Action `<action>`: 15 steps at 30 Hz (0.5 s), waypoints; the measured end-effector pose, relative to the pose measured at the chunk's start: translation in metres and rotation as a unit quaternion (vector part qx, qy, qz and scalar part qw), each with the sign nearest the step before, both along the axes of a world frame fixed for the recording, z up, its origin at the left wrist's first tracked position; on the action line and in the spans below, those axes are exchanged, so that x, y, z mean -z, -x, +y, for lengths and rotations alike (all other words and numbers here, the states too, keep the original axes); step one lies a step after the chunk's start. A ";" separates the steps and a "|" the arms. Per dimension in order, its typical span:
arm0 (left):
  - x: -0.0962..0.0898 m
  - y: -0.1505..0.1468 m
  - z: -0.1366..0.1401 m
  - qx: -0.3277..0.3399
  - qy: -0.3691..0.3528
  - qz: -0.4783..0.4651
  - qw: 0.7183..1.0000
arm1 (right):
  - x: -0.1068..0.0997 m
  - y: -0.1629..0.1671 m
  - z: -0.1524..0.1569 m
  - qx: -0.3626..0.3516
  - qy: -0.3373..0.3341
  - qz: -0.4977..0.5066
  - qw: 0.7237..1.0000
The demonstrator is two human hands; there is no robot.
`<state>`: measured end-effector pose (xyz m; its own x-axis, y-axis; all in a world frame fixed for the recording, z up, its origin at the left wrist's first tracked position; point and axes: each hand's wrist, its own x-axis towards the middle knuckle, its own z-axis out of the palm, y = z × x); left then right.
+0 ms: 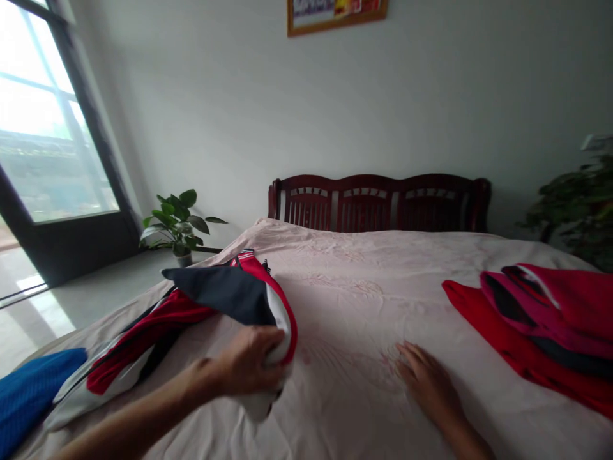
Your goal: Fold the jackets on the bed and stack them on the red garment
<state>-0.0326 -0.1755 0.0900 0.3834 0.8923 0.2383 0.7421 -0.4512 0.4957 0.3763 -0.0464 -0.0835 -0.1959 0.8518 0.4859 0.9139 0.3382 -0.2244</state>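
My left hand (pixel 251 361) is closed around a fold of a navy, white and red sports jacket (pixel 225 294), lifting that part above the bed. The jacket's striped ribbed edge shows at its far end, and more red, white and dark cloth (pixel 148 332) stretches toward the left side of the bed. Whether all of this cloth is one garment, I cannot tell. My right hand (pixel 426 377) lies palm down on the pale pink bedsheet (pixel 345 306), fingers stretched out, holding nothing.
Folded red and magenta clothes (pixel 550 313) are stacked on the bed at right. Blue cloth (pixel 43 390) lies at the lower left. Behind the bed is a dark wooden headboard (pixel 368 201). Potted plants (pixel 177 220) flank the bed, and a glass door (pixel 57 128) is at left.
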 end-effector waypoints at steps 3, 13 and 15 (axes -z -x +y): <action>0.021 -0.034 -0.032 0.165 0.083 0.049 0.981 | -0.003 0.000 0.000 -0.007 0.005 0.018 1.000; 0.047 0.051 0.024 -0.244 0.040 -0.002 0.969 | -0.001 0.004 -0.003 -0.005 -0.019 0.011 1.000; 0.059 0.080 0.045 -0.346 -0.001 0.002 0.938 | -0.001 0.005 -0.003 -0.003 -0.023 0.004 1.000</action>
